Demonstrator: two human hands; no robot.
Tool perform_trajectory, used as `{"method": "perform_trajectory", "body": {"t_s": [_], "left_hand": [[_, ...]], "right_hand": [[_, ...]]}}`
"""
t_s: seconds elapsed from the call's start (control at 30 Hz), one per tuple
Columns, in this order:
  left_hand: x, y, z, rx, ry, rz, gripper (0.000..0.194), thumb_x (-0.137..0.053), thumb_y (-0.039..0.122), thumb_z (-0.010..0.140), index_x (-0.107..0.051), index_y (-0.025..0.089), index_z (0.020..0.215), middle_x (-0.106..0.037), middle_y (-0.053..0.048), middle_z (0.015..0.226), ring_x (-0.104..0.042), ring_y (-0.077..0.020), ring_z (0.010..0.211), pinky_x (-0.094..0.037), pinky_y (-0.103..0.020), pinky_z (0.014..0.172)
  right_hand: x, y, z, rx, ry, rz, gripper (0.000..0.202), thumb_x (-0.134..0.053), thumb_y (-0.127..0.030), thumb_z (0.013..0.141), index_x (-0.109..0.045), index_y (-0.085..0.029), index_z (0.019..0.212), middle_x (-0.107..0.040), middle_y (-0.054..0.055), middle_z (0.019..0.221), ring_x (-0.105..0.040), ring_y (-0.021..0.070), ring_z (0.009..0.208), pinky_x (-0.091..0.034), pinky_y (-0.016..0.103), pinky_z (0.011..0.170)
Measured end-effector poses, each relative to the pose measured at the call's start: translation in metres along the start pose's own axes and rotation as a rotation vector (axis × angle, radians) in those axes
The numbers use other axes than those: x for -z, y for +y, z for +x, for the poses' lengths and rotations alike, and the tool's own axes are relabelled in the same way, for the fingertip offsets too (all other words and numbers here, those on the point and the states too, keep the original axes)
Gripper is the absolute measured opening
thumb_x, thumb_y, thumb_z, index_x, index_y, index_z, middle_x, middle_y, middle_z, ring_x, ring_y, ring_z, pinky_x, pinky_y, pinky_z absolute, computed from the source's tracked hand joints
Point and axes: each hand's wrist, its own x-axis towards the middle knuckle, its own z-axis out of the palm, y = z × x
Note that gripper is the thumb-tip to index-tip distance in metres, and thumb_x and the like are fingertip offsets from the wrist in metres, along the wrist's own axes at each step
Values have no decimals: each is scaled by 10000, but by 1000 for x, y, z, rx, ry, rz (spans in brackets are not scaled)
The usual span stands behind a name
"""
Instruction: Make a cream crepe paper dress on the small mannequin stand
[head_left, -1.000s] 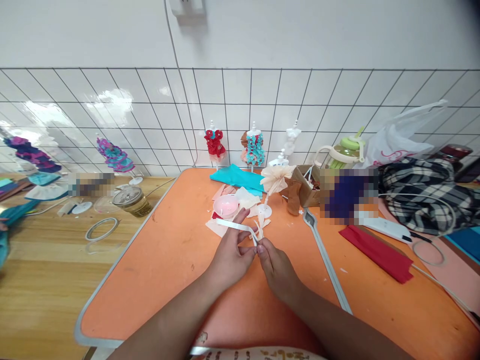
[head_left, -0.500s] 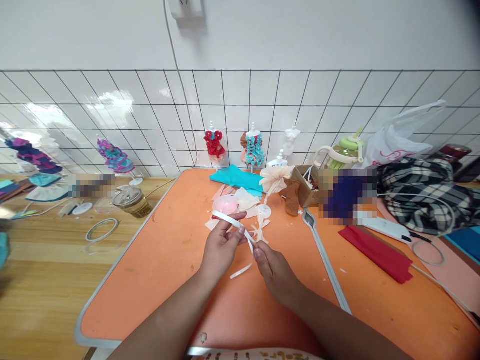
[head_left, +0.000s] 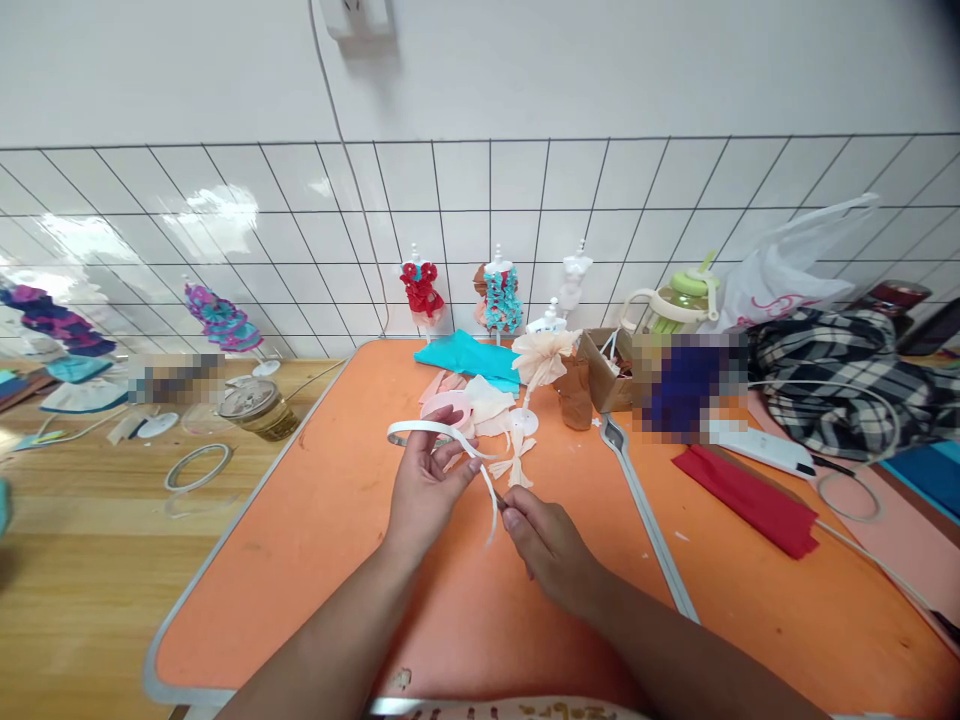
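Note:
My left hand (head_left: 431, 485) is closed around a roll of white tape (head_left: 409, 428), and the roll's ring rises above the fingers. A narrow loose strip (head_left: 489, 490) hangs from it past the thumb. My right hand (head_left: 544, 535) is pinched close beside this strip; a small brownish tip shows at its fingers, too small to name. Just beyond the hands lies a cream crepe-paper bow (head_left: 515, 462). A pink bowl (head_left: 450, 405) is partly hidden behind the left fingers, near pale paper scraps (head_left: 489, 402). A small dress form with a cream ruffle (head_left: 544, 355) stands behind the bow.
Turquoise crepe paper (head_left: 465, 355) lies at the back, before dressed forms (head_left: 422, 292). A cardboard box (head_left: 611, 375), grey strip (head_left: 649, 520) and red crepe paper (head_left: 746, 500) are to the right. On the wooden table are a glass jar (head_left: 259, 408) and another ring (head_left: 199, 467).
My left hand has shifted left and turned, showing more of the tape roll's ring. The loose strip now hangs more steeply. My right hand has dropped slightly, and the bow is less covered.

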Motion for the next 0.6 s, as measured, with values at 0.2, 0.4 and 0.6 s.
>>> {"method": "perform_trajectory", "body": {"t_s": [0.2,0.4,0.6], "left_hand": [[-3,4,-5,56,-87,38,615,-679,176,700,-418,281,1248,-317,-89,1453,-610,-99,798,-533,-241,688],[-5,6,-6,119,-149,51,662,-659,147,685,-412,291,1282,-272,-89,1470,-611,-121,855,-532,-246,687],[-4,10,-9,153,-203,27,716,-667,171,689,-380,328,1325,-319,-71,1431,-521,-234,1112,-533,-230,625]], "right_hand": [[4,7,-3,51,250,129,329,-310,-495,926,-429,-213,805,-422,-53,549,-429,107,474,-336,216,472],[9,13,2,129,532,257,319,-354,-522,901,-431,-219,840,-399,-36,630,-452,121,550,-407,242,531],[32,12,8,135,986,284,154,-425,-374,912,-451,-229,956,-331,-70,566,-419,111,493,-432,268,592]]}}
